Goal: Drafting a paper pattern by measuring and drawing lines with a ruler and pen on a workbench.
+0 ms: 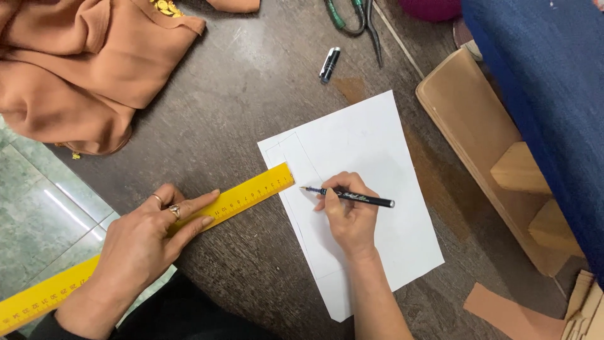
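- Left hand (pixel 141 242) sits nearest the camera, lower left of the frame, flat on the yellow ruler (pixel 157 236); fingers are extended and pressing down, not curled round anything, two rings showing.
- Ruler runs diagonally from the bottom-left corner up to mid-frame; its far end overlaps the left edge of the white paper (pixel 371 157).
- Right hand (pixel 349 214) rests on the paper at centre, fingers closed in a writing grip on a black pen (pixel 352 196); the tip points left, toward the ruler end, just short of it.
- I can't tell whether the tip is touching the sheet.
- Paper lies tilted on the dark wooden table (pixel 251 88), with faint ruled lines already on its upper left part, forming a narrow box shape.
- My read: we're mid-way through ruling out a pattern, at the point of lining up the ruler for another line. Ruler edge and pen tip aren't aligned yet.
- Next move, as I judge it: the ruler needs to slide further onto the sheet and be held firm, then the pen needs to come against its edge. Any slip under the left hand skews the line.
- Around it: pen cap (pixel 329 65) at upper centre, green-handled scissors (pixel 352 16) at the top edge, orange-brown garment (pixel 82 69) bunched upper left.
- Wooden stand (pixel 484 151) on the right, blue cloth (pixel 547 82) at the upper right, brown card scrap (pixel 513 315) lower right.
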